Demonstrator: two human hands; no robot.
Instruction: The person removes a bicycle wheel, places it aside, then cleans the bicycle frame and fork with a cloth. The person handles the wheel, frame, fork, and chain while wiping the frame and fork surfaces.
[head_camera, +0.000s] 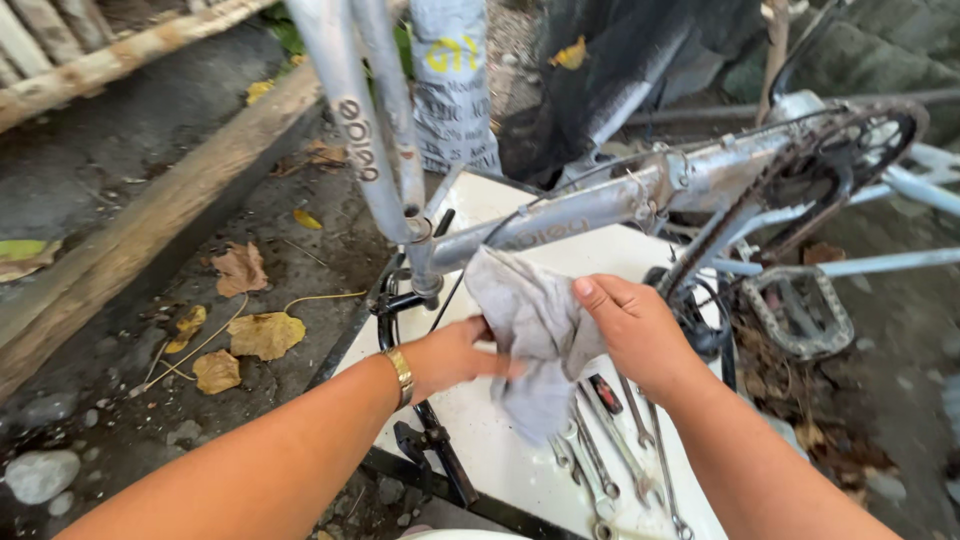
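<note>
At nine o'clock of the view a weathered wooden beam (150, 215) runs slantwise over damp ground, with dry yellow and brown leaves (262, 335) scattered just beside it toward seven o'clock and a few pale stones (40, 474) at the lower left corner. Moving right, the upturned bicycle frame (600, 205), pale silver-blue and scuffed, rises from its head tube (425, 265) near the centre toward twelve o'clock, and its main tube stretches off toward two o'clock. The left hand (455, 355), a gold bracelet (401, 375) on its wrist, comes in from seven o'clock and closes its fingers on the left edge of a crumpled grey rag (530, 330). The rag sits at the centre of the view, bunched between both hands just below the frame's main tube and above a white counter (500, 455). On that counter, at six o'clock of the rag, lies a row of steel wrenches (610, 455), with a red-handled tool among them. The right hand (640, 330) enters from five o'clock and clasps the right side of the rag, thumb lying over the cloth. Farther right, at two o'clock, the rusty chainring (850, 150) carries its chain, and a metal pedal (800, 310) hangs at three o'clock above leaf litter.
</note>
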